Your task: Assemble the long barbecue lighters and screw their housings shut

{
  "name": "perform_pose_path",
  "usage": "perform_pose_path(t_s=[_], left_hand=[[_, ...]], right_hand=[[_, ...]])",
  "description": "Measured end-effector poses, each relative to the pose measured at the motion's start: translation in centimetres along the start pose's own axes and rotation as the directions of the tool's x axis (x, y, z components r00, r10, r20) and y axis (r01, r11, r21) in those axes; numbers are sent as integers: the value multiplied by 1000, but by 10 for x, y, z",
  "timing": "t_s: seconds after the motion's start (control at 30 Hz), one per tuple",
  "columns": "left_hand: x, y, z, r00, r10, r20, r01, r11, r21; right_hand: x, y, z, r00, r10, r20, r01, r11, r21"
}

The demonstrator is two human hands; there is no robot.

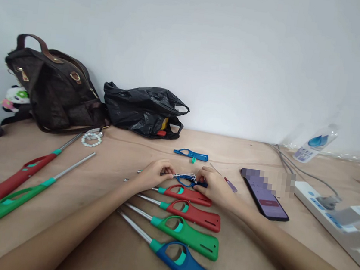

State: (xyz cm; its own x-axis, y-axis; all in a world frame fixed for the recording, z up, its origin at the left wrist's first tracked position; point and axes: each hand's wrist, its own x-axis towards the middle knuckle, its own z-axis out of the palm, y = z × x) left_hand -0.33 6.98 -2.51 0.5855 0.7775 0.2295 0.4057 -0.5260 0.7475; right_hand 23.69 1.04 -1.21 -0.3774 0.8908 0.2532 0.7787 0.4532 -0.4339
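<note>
An opened blue gas lighter (186,180) with loose white wires lies between my hands, above the row of whole lighters. My left hand (158,172) pinches at its front end, where a thin white wire meets a dark rod. My right hand (213,185) has its fingers closed round the handle end. Just behind lie the loose blue half shell (193,155) and a small green trigger (193,160). Below the hands are a red lighter (189,194), a second red lighter (190,213), a green lighter (188,235) and a blue lighter (192,268).
At left lie another red lighter (21,177), a long green lighter (5,209) and a bead bracelet (91,139). A backpack (61,91) and black plastic bag (137,108) stand behind. At right are a screwdriver (230,184), phone (265,197), power strip (329,221) and bottle (315,144).
</note>
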Motion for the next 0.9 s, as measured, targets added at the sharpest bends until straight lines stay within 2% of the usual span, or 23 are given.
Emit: perform_pose_path(t_s=[0.33, 0.47, 0.63, 0.77, 0.9], left_hand=[[0, -3, 0, 1000, -16, 6, 16, 1000, 12], [-1, -1, -1, 1000, 17, 19, -18, 998, 60], [-3, 5, 0, 992, 106, 65, -118, 967, 226], [-2, 7, 1, 989, 85, 119, -120, 938, 325], [-1, 6, 0, 989, 58, 137, -98, 945, 312]], right_hand=[[2, 6, 6, 999, 42, -8, -40, 993, 112], [-2, 2, 2, 999, -11, -39, 15, 992, 121], [-7, -1, 1, 995, -81, -64, 87, 990, 108], [-8, -1, 3, 991, -113, -72, 121, 986, 114], [-8, 2, 3, 986, -145, -81, 155, 979, 134]])
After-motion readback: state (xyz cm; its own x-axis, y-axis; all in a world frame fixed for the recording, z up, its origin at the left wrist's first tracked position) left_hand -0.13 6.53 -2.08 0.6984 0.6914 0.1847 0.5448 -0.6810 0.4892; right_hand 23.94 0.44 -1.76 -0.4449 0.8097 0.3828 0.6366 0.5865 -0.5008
